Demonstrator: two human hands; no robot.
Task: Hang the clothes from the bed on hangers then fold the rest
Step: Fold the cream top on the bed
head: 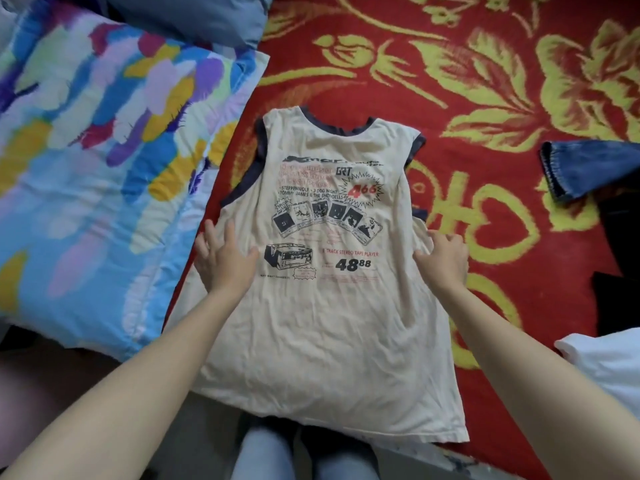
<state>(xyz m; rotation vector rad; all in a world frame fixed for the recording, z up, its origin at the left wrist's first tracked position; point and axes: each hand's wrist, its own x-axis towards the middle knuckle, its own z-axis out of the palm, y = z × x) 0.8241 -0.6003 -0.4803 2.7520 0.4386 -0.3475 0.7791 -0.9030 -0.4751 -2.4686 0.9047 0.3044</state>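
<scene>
View: looking down from the person's head at a bed, with both bare forearms reaching forward.

Shirt: a cream sleeveless shirt (pixel 329 323) with dark navy trim at the neck and armholes lies flat in the middle of the bed, neck away from the person. Its hem hangs over the near edge of the bed.

Print: the upward face carries black and red graphics, including a row of album covers, a tape player and the price "48.88".

Left hand: the left hand (pixel 223 261) rests flat on the shirt's left side below the armhole, fingers spread and straight. The outer fingers reach past the cloth onto the bedspread.

Right hand: the right hand (pixel 446 259) sits on the shirt's right edge, level with the left. Its fingers are bent over the edge and the thumb points inward; whether it pinches the cloth cannot be told.

Bedspread: a red bedspread (pixel 381 64) with a large yellow flower pattern lies under the shirt.

Quilt: a quilt (pixel 86 168) with blue, yellow, purple and pink brushstrokes lies to the left, just beside the shirt.

Pillow: a grey-blue pillow (pixel 194 19) sits at the top left, behind the quilt.

Other cloth: at the right, well apart from the shirt, lie a denim garment (pixel 588 171), a black cloth (pixel 620 237) below it, and a white cloth (pixel 613 365) at the edge of view.

Legs: light blue jeans (pixel 263 455) show at the bottom, below the shirt's hem.
</scene>
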